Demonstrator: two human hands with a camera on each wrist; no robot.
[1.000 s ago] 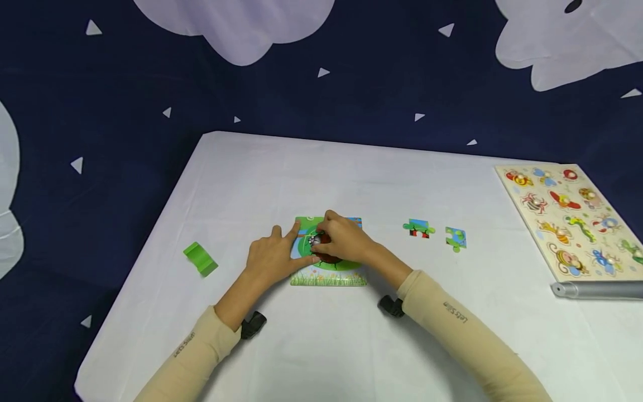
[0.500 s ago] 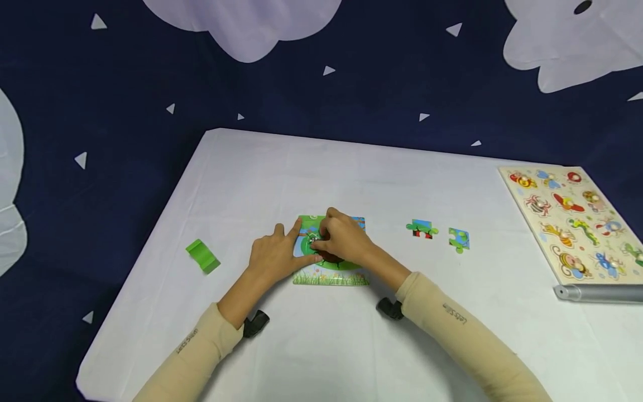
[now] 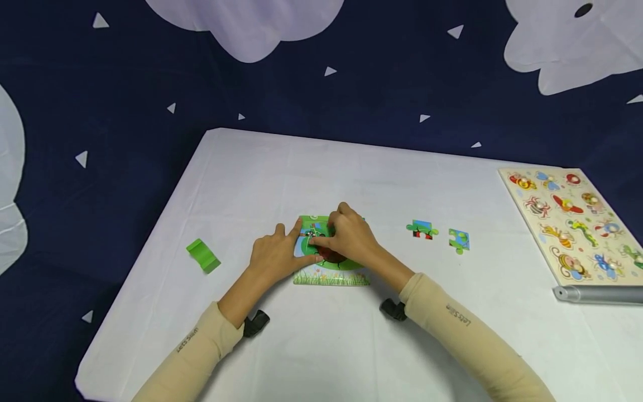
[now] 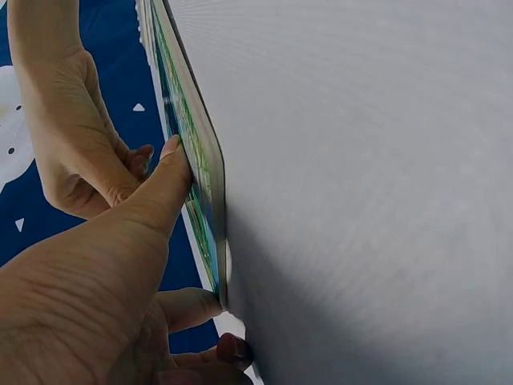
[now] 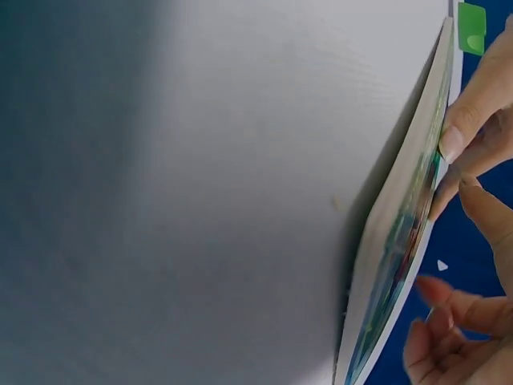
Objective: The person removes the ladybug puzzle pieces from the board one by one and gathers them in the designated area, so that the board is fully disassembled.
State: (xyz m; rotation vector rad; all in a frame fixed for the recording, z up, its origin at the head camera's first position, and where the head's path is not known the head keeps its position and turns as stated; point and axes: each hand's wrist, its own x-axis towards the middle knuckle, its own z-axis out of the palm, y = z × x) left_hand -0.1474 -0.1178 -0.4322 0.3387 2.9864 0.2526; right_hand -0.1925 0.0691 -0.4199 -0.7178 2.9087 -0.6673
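A ladybug jigsaw puzzle (image 3: 331,277) lies flat on the white table, with the red ladybug partly hidden. My left hand (image 3: 273,259) rests at its left side, thumb straight on the picture and index finger along the upper left edge. In the left wrist view the thumb (image 4: 164,180) presses on the board's face. My right hand (image 3: 351,237) is over the upper right of the puzzle, thumb touching near the ladybug's head (image 3: 310,234). The right wrist view shows its thumb and index finger apart, with nothing seen between them.
Two loose jigsaw pieces, one with red parts (image 3: 422,229) and one blue and green (image 3: 459,240), lie to the right. A wavy green piece (image 3: 203,255) is at left. An insect peg board (image 3: 572,223) and a grey tube (image 3: 598,294) are at far right.
My right hand has shifted slightly up and right, and its index finger has drawn back from the thumb. The ladybug's head appears a little higher. My left hand holds its place.
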